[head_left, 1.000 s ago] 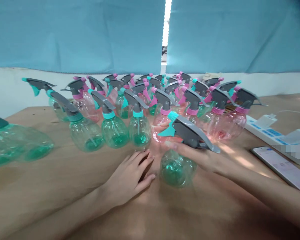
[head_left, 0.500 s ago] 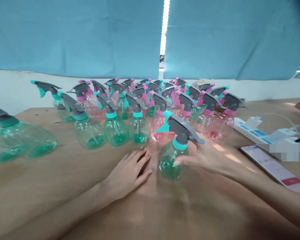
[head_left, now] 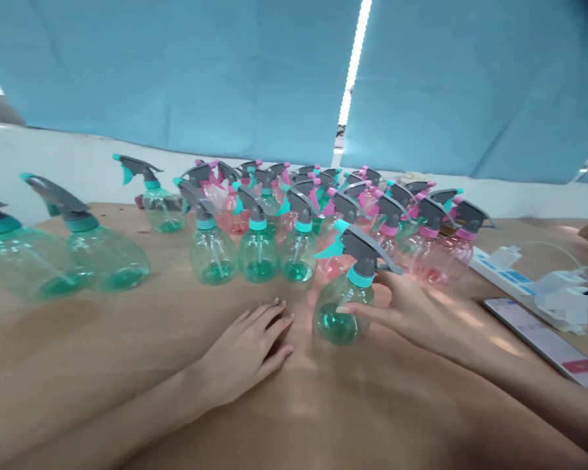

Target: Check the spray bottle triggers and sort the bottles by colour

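Observation:
My right hand [head_left: 404, 310] is wrapped round a clear green spray bottle [head_left: 343, 313] with a turquoise collar and a grey trigger head; the thumb lies across its front and the other fingers are partly hidden behind it. The bottle leans a little and holds some liquid. To its left, my left hand [head_left: 252, 343] rests on the brown tabletop [head_left: 186, 346] with fingers stretched out, holding nothing. Just beyond my left hand stand green spray bottles, the nearest being one [head_left: 298, 258] with a turquoise collar.
Several pink spray bottles [head_left: 448, 254] and more green ones crowd the back of the table. Two green bottles [head_left: 110, 258] stand at the left. A phone [head_left: 543, 343] and a white power strip [head_left: 502, 271] with plugs lie at the right. Blue curtains [head_left: 225, 78] hang behind.
The view has turned a little to the left, so the bottles at the back appear further right. My right hand still grips the green spray bottle, and my left hand stays on the table.

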A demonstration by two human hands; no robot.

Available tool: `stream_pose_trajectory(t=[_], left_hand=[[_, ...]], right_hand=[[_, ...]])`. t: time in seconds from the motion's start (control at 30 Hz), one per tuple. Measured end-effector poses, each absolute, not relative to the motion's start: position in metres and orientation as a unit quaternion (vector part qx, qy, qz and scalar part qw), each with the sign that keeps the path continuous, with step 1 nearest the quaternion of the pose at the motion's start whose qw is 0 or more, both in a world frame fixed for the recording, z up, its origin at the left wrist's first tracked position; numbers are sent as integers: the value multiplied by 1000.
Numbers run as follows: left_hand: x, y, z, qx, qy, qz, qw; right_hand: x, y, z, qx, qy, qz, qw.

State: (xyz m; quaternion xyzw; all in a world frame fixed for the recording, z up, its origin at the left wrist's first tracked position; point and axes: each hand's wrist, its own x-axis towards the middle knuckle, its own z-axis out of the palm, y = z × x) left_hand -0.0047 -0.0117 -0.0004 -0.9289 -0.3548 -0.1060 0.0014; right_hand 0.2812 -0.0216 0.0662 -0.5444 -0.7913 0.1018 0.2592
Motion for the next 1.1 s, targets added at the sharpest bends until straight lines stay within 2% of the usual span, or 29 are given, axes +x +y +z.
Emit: stream_pose_trajectory(t=[0.3, 0.53, 0.77, 1.1], left_hand=[[-89, -29, 5, -915, -380, -128, 38], [-158, -58, 9, -873, -461, -156, 45], [-202, -62, 6, -845, -502, -182, 8], [-205, -40, 5, -850, -493, -186, -13]], right_hand=[[172, 9, 64, -425, -827, 144, 339], [70, 28, 66, -327, -853, 175, 367], [5, 52, 66, -388, -834, 161, 358], [-15, 78, 69, -413, -824, 149, 359]])
